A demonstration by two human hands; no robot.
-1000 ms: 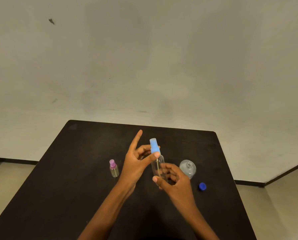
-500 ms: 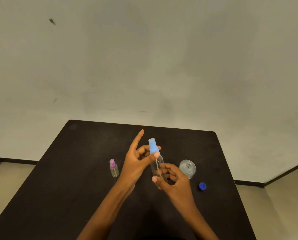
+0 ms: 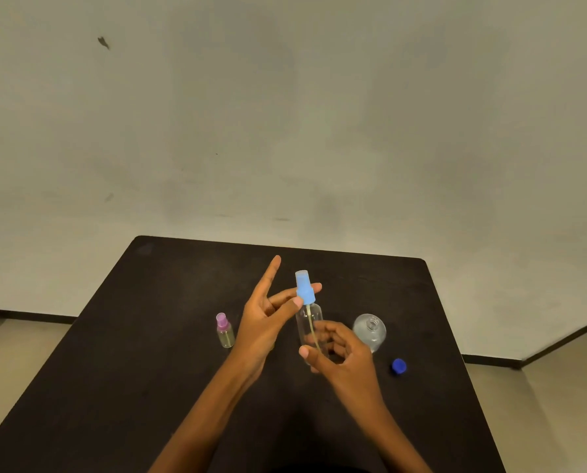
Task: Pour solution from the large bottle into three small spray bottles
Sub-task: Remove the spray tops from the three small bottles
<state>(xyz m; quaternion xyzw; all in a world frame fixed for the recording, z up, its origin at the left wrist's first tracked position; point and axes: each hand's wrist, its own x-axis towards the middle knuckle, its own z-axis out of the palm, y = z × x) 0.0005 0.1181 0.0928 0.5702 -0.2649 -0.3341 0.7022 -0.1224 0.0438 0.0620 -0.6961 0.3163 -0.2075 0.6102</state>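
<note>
A clear small spray bottle (image 3: 308, 322) with a light blue spray cap (image 3: 304, 287) is held upright above the black table (image 3: 155, 336). My right hand (image 3: 341, 349) grips its lower body. My left hand (image 3: 268, 315) pinches the blue cap between thumb and fingers, index finger pointing up. A second small spray bottle (image 3: 224, 331) with a pink cap stands to the left on the table. The large clear bottle (image 3: 369, 331) stands uncapped to the right, and its dark blue cap (image 3: 399, 366) lies beside it.
The table's far edge meets a plain wall, and tan floor shows on both sides. The table's right edge runs close past the blue cap.
The blue-capped bottle and both hands have shifted very slightly left; my left fingers stay on the cap. Nothing else has moved.
</note>
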